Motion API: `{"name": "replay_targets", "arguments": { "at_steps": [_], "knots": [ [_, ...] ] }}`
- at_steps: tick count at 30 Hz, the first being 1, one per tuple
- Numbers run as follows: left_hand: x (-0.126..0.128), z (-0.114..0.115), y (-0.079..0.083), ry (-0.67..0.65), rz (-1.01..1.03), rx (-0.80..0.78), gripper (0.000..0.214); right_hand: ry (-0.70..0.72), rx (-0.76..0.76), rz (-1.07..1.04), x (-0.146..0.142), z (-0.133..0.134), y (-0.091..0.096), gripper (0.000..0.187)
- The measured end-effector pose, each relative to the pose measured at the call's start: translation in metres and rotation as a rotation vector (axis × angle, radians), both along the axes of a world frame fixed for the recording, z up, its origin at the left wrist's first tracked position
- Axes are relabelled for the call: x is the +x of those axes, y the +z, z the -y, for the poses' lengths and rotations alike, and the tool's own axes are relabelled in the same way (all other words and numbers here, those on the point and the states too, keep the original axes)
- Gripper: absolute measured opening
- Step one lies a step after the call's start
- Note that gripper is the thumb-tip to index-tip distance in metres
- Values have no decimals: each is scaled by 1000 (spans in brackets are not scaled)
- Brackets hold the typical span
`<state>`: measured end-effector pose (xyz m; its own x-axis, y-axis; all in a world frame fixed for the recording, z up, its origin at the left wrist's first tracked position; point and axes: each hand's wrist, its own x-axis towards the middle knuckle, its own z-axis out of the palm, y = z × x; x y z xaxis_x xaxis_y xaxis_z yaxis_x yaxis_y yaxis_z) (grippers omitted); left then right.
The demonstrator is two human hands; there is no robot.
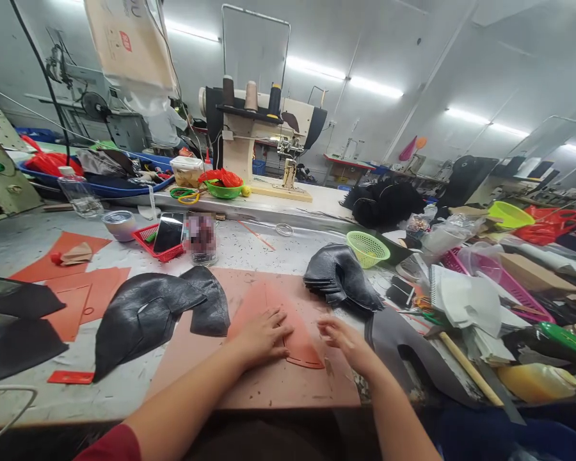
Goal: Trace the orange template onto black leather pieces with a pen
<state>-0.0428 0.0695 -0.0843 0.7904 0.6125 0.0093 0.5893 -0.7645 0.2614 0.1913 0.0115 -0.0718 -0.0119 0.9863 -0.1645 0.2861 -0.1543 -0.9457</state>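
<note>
My left hand (263,337) lies flat on an orange pattern sheet (301,349), fingers spread, near the middle of the table. The sheet is smeared by motion toward its far end and has a slit along its near curved edge. Beneath it is a pinkish-brown mat (206,378). Just right of the sheet, my right hand (345,342) hovers with its fingers loosely bent and apart, and I see nothing in it. Curved black leather pieces (141,317) lie to the left. A stack of folded black leather pieces (338,275) rests beyond my right hand.
More orange pattern sheets (98,294) lie at the left. A red basket (160,243) with a phone and a green basket (367,248) stand farther back. Behind them is a sewing machine (264,121). A hammer with a wooden handle (470,368) and clutter crowd the right.
</note>
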Motion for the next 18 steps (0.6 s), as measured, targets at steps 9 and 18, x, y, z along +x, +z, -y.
{"name": "replay_targets", "arguments": {
  "at_steps": [9, 18],
  "knots": [
    [-20, 8, 20, 176, 215, 132, 38, 88, 357, 247, -72, -38, 15, 12],
    [-211, -15, 50, 1440, -25, 109, 52, -282, 493, 382, 60, -88, 83, 21]
  ]
}}
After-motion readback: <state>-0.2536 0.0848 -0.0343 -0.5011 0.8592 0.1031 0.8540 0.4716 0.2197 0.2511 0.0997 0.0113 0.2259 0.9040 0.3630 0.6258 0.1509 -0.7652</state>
